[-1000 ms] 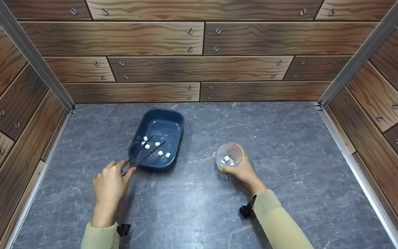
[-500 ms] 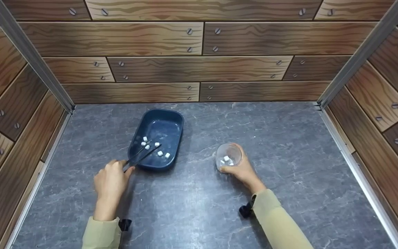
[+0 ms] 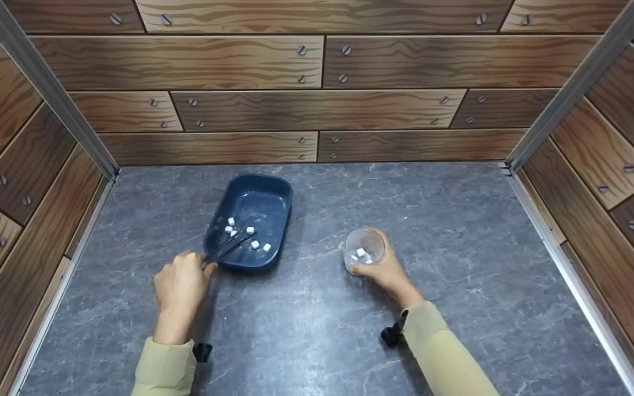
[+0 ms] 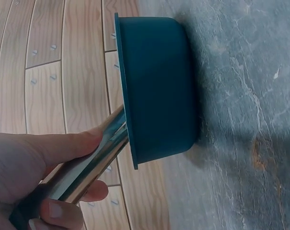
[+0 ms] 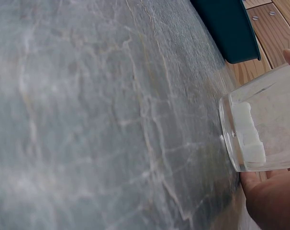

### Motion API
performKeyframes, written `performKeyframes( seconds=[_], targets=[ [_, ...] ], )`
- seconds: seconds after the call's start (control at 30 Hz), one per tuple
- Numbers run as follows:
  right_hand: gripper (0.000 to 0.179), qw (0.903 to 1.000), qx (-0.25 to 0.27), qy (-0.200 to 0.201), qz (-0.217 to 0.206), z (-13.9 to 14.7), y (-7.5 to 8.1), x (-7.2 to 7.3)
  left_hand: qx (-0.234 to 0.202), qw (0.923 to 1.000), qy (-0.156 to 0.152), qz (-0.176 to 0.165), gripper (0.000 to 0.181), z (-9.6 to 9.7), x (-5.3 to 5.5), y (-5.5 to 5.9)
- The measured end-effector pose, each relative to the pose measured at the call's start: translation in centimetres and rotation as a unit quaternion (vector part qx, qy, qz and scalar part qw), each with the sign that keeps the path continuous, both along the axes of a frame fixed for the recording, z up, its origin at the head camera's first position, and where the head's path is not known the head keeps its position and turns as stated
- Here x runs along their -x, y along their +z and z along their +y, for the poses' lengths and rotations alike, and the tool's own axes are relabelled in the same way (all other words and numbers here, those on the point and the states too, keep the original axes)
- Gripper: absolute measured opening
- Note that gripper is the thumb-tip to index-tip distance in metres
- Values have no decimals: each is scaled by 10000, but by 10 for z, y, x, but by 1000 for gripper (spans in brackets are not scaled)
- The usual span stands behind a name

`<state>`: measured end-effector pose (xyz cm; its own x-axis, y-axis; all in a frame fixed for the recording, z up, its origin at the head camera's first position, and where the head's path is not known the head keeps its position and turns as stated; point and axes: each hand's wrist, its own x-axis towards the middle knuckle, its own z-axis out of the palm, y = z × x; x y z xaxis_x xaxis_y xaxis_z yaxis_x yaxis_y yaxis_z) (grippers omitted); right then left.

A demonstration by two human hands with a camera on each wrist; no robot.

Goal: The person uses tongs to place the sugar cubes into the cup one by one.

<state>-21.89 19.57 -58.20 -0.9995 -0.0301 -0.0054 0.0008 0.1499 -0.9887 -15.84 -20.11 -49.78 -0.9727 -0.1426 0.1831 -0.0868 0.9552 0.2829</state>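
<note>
A pair of slim, shiny metal tongs (image 3: 228, 250) slanted over the near end of a deep blue, rectangular tray with rounded corners (image 3: 264, 206), which stood in the left half of the grey, marble-patterned table (image 3: 317, 319), its far end close to the table's far edge. The left hand (image 3: 182, 286) was clamped on the tongs just outside the tray's near left corner, thumb on one side and fingers on the other. The two arms of the tongs lay a little apart, their tips down among six small white cubes (image 3: 255, 245); whether the tips touched any cube could not be told. Three of the cubes sat bunched toward the tray's left wall, one of them partly hidden by the tongs, and the other three lay more spread out toward the right wall. Well apart from the tray, just right of the table's middle, the right hand (image 3: 388, 278) was wrapped around a clear, round cup (image 3: 356, 237). A few white pieces (image 3: 361, 252) lay at the bottom of the cup, too crowded to count. The person wore pale yellow-green sleeves (image 3: 443, 352), with a small black device (image 3: 391, 335) at each wrist. A wood-plank-patterned wall (image 3: 317, 110) rose along the table's far edge, and similar panels (image 3: 597, 159) ran along its left and right edges, with grey metal posts (image 3: 36, 71) at both far corners.
</note>
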Motion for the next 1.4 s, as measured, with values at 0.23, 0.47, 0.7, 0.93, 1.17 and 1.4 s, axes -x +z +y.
performKeyframes(
  seconds=[0.23,0.47,0.7,0.93,1.17,1.4],
  targets=[
    [99,10000,-11,17,58,0,1,-1,2,10000,-17,73,24,1,3,-3],
    [99,9999,43,43,111,-1,0,0,-2,9997,-107,228,21,1,4,-5],
    [99,9999,60,23,132,-1,0,0,-23,9999,-57,110,20,0,5,-5],
    [97,9997,88,-9,240,-1,-1,-1,12,10000,-47,81,20,1,6,-5],
    [98,9998,124,11,173,-2,2,-2,40,9998,-81,157,19,1,6,-5],
    [97,9999,41,139,-55,-7,32,-14,42,9993,-149,349,18,1,5,-5]
  ],
)
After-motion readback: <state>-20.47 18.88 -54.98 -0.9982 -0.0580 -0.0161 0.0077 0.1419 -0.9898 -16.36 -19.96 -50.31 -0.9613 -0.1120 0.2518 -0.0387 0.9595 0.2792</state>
